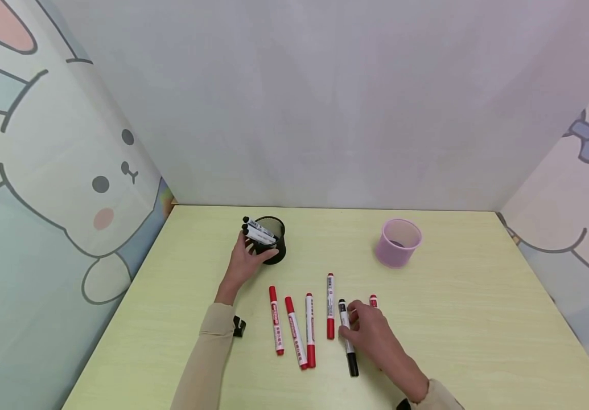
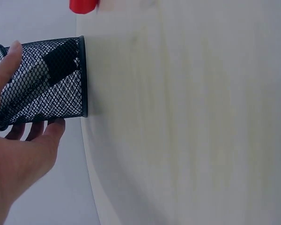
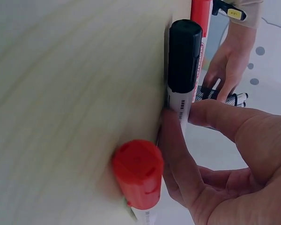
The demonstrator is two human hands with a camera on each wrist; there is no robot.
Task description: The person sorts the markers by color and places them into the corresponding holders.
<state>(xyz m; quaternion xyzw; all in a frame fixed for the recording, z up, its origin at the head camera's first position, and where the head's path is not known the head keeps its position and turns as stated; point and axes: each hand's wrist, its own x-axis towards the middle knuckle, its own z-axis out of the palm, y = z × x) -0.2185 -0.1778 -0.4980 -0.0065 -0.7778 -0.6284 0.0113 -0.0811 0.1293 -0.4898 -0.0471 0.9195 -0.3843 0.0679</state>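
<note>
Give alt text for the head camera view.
A person's left hand holds a black cup of black markers; the right hand pinches another black marker among red markers on a table. A pink cup stands toward the back.

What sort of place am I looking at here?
Probably a small staged tabletop workspace: a pale wood-look table, a plain backdrop right behind it, and a cartoon-printed side panel.

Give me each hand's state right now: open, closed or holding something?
Left hand: holding the black mesh cup.
Right hand: pinching the black marker.
</note>
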